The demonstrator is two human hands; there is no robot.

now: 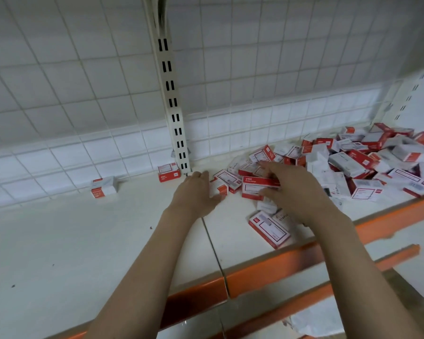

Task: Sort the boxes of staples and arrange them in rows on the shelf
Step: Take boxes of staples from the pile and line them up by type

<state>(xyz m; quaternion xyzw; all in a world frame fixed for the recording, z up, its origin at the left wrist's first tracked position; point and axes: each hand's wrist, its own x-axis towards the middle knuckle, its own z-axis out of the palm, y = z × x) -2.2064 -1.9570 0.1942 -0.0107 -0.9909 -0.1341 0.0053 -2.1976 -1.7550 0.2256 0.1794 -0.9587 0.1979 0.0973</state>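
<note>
A loose pile of red-and-white staple boxes [367, 162] covers the right part of the white shelf [83, 241]. My right hand [296, 192] reaches into the pile's left edge and grips one staple box [255, 185] between thumb and fingers. My left hand [194, 194] lies beside it with fingers nearly straight, its thumb touching a small staple box [220, 190]. Two short stacks stand against the back wall: one stack [103, 187] at the left and another stack [169, 172] by the upright. A single box [269, 228] lies near the front edge.
A slotted white upright [172, 106] rises from the back of the shelf in front of a wire grid panel [59, 81]. The shelf's front edge is an orange strip [291, 260]. A lower shelf [353, 277] shows below at the right.
</note>
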